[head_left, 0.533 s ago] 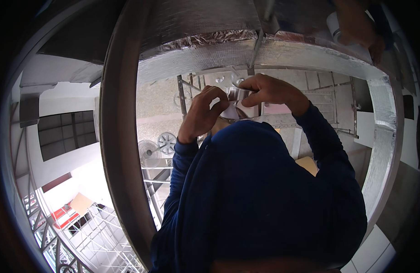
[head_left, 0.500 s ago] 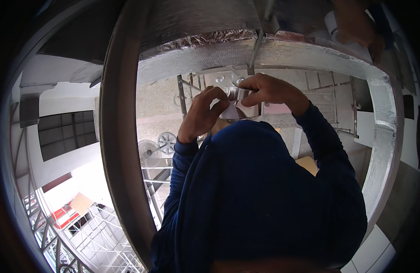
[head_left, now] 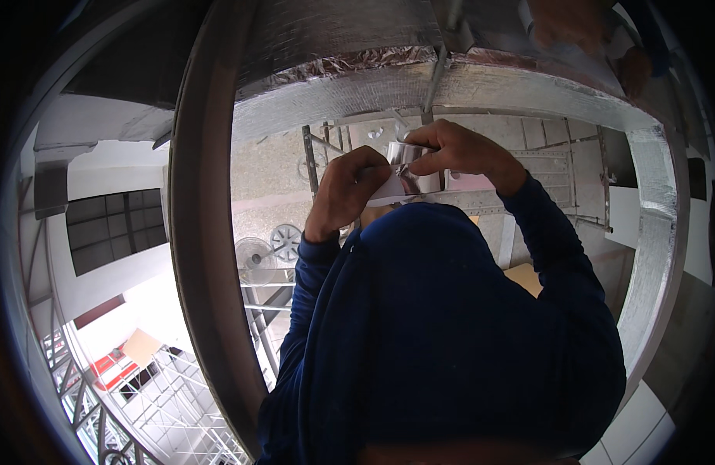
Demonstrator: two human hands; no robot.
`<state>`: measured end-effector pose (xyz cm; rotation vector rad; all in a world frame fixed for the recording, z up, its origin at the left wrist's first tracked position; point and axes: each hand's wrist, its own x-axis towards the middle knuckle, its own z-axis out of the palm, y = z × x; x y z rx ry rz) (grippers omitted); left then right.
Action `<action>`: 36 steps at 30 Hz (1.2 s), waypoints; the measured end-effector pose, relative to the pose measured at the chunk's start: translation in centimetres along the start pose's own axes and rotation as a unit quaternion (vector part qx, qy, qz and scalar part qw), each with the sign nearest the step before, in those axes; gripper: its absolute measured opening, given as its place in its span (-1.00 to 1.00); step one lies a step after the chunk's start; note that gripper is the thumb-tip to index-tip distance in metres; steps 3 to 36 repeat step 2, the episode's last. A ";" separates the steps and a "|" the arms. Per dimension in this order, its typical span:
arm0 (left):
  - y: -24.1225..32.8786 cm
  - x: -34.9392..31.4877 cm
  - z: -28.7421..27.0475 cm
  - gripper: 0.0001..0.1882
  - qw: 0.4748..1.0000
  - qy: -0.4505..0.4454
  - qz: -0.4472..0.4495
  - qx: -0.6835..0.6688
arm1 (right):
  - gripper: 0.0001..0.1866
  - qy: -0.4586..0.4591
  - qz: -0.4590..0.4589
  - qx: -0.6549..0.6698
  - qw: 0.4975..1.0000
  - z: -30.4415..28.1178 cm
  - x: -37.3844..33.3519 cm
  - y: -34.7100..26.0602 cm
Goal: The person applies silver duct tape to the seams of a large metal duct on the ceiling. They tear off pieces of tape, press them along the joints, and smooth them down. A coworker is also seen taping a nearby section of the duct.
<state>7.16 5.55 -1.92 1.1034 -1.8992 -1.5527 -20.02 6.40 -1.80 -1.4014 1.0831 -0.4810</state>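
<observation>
Shiny silver foil tape [head_left: 426,183] is stretched in front of my chest, between my two hands. My left hand [head_left: 343,190] is closed, thumb against curled fingers, gripping the white backing paper [head_left: 385,191] at the tape's left side. From the right, my right hand [head_left: 470,157] pinches the foil, its thumb and index finger near the upper edge. A small crumpled or lifted bit shows between the two thumbs. My navy-blue garment covers much of the lower view, and whether the foil runs to a full roll is hidden.
Foil-wrapped ductwork [head_left: 334,93] crosses ahead, and a wrapped section [head_left: 652,209] curves down the right. A dark beam [head_left: 206,232] runs along my left. Another person's hand [head_left: 571,23] is at upper right. Far below are a fan [head_left: 254,260] and scaffolding [head_left: 179,415].
My hands have shifted slightly, with the right thumb higher and more of the foil and white backing showing. At upper right, the other person's hands have moved left.
</observation>
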 end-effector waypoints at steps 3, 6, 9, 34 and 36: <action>-0.1 0.0 0.0 -0.82 1.000 0.002 -0.011 -0.011 | -0.56 -0.001 0.011 -0.002 1.000 -0.2 -0.2 -0.5; -0.1 0.0 0.0 -0.82 1.000 0.002 -0.011 -0.011 | -0.56 -0.001 0.011 -0.002 1.000 -0.2 -0.2 -0.5; -0.1 0.0 0.0 -0.82 1.000 0.002 -0.011 -0.011 | -0.56 -0.001 0.011 -0.002 1.000 -0.2 -0.2 -0.5; -0.1 0.0 0.0 -0.82 1.000 0.002 -0.011 -0.011 | -0.56 -0.001 0.011 -0.002 1.000 -0.2 -0.2 -0.5; -0.1 0.0 0.0 -0.82 1.000 0.002 -0.011 -0.011 | -0.56 -0.001 0.011 -0.002 1.000 -0.2 -0.2 -0.5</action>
